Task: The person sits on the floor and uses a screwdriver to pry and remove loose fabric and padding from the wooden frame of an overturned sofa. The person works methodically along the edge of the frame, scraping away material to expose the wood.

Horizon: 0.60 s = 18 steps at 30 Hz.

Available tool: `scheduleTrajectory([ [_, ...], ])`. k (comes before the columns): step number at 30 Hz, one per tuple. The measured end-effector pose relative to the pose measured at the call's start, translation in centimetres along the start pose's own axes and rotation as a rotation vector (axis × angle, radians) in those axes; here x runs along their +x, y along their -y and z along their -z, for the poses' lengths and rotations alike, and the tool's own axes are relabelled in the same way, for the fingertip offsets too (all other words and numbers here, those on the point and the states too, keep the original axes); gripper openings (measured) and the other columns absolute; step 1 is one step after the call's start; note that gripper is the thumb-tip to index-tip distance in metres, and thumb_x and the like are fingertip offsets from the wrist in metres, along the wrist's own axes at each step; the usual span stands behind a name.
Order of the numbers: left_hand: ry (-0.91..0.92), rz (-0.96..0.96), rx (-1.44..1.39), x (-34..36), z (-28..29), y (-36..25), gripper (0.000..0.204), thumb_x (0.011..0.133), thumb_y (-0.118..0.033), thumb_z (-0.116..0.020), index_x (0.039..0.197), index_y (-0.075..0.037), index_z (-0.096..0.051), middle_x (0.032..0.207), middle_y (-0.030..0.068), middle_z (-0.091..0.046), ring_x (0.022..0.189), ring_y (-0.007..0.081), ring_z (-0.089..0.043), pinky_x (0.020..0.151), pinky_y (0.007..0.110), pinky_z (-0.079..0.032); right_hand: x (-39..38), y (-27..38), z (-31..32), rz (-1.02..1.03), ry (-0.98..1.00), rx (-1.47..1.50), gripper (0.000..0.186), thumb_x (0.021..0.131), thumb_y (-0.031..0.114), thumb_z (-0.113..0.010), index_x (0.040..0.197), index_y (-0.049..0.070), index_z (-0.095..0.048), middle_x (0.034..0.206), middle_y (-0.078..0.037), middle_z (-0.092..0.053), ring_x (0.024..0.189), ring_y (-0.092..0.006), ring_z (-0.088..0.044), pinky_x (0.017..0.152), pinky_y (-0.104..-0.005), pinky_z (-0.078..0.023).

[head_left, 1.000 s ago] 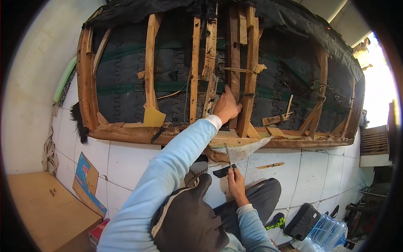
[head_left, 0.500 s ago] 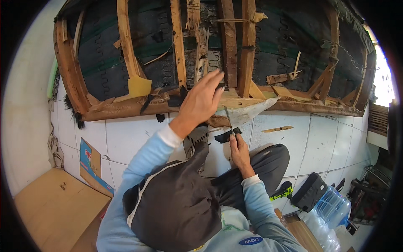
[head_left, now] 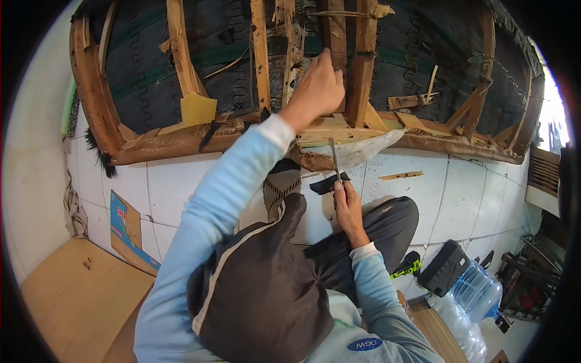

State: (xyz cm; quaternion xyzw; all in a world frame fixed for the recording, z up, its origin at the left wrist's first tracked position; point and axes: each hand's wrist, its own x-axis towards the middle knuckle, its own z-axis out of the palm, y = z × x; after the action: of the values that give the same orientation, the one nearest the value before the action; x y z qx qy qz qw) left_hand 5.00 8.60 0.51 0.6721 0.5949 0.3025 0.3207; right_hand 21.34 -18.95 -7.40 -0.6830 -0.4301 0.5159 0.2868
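White tiles (head_left: 436, 206) spread out below a big wooden frame (head_left: 466, 150), lying across the floor's far side. And there was the left hand (head_left: 319, 85), out over the frame's near edge, fingertips at a brown slat (head_left: 337, 36); whether that grip was closed, I couldn't tell! Lower down, the right hand's (head_left: 348, 209) grip was wrapped round a thin tool (head_left: 335, 158), its tip at that edge beside white cloth (head_left: 366, 151). Handling the slat looked like the step in hand; the next move seemingly called for steady fingers.

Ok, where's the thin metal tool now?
Just right of centre in the head view, the tool sits in the right hand, its tip by the white sheet.
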Motion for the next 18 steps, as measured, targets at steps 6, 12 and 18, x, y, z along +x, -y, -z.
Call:
scheduleTrajectory([
  [6, 0.093, 0.520, -0.423, 6.1, -1.3, -0.6, 0.103, 0.107, -0.072, -0.055, 0.167, 0.010, -0.037, 0.167, 0.0371, -0.046, 0.157, 0.0480, -0.045, 0.128, 0.050, -0.040, -0.5, 0.2, 0.2, 0.137, -0.084, -0.076, 0.039, 0.117, 0.034, -0.058, 0.094, 0.002, -0.060, 0.071, -0.006, -0.055, 0.066, -0.0162, -0.051, 0.060, -0.0388, -0.042],
  [12, 0.096, 0.462, -0.443, 7.7, -1.3, -0.3, 0.107, 0.103, -0.065, -0.071, 0.162, 0.017, -0.035, 0.162, 0.0383, -0.051, 0.152, 0.0460, -0.052, 0.124, 0.048, -0.045, 0.6, -1.2, -0.1, 0.187, -0.092, -0.059, 0.037, 0.117, 0.034, -0.058, 0.097, 0.003, -0.063, 0.070, -0.001, -0.056, 0.063, -0.0109, -0.052, 0.057, -0.0335, -0.042],
  [18, 0.127, 0.534, -0.314, 7.1, -0.7, -1.3, 0.111, 0.104, -0.071, -0.066, 0.164, 0.016, -0.033, 0.160, 0.0386, -0.053, 0.151, 0.0457, -0.053, 0.123, 0.050, -0.046, 0.3, 0.3, 0.3, 0.013, -0.020, -0.036, 0.039, 0.114, 0.035, -0.060, 0.106, -0.002, -0.064, 0.084, -0.022, -0.068, 0.076, -0.0333, -0.065, 0.074, -0.0469, -0.052],
])
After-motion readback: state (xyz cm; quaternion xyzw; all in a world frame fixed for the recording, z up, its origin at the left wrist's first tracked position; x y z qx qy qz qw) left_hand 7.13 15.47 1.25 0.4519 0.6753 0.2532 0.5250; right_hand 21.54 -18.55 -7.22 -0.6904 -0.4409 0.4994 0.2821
